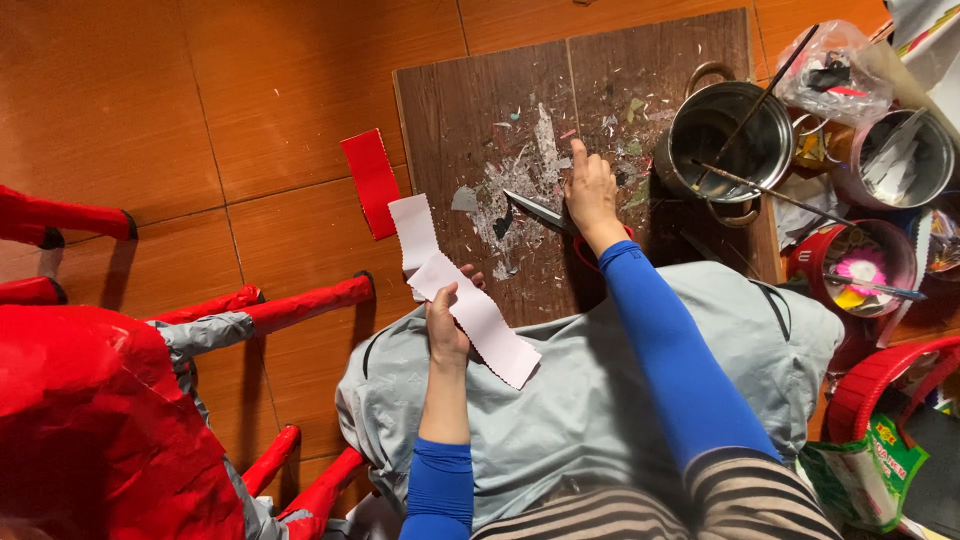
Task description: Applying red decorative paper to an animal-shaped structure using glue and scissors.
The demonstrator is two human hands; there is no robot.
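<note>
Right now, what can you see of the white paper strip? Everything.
The white paper strip is long and narrow, with wavy, scalloped long edges. It looks like thin paper or crepe, bent in the middle so its upper part angles toward the red strip on the floor. The left hand pinches it near its middle, thumb on top. Its lower end lies over the grey cloth; its upper end hangs above the tiled floor.

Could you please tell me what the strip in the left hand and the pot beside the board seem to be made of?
The white strip looks like matte paper: thin, bending, wavy-cut edges. The pot looks like shiny metal, probably steel, with reflective grey walls.
</note>
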